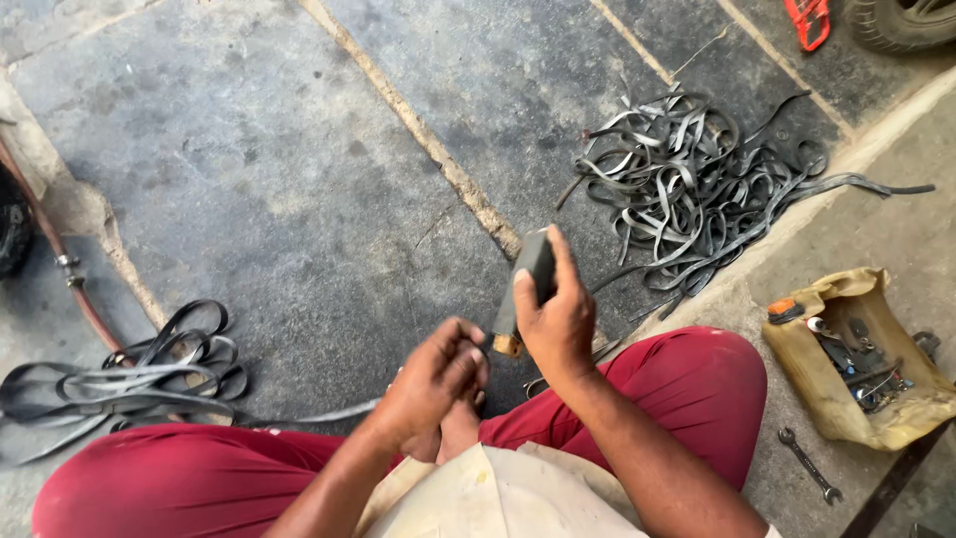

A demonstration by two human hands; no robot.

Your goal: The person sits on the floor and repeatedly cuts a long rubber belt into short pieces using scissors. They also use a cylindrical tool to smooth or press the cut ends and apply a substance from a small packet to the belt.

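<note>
My right hand point(554, 321) grips a dark grey tool with a brown wooden end point(525, 282), held upright above my knees. My left hand point(434, 377) is closed just left of the tool's lower end, fingers pinched on something small that I cannot make out. Both hands hover over my red trousers point(697, 384) as I squat on a grey stone floor.
A tangle of black rubber strips point(697, 189) lies ahead to the right, another pile point(129, 374) at my left. A cut yellow container with small tools point(851, 359) sits at right, a spanner point(809, 465) beside it. A tyre point(901, 20) and a red object point(809, 20) are at top right.
</note>
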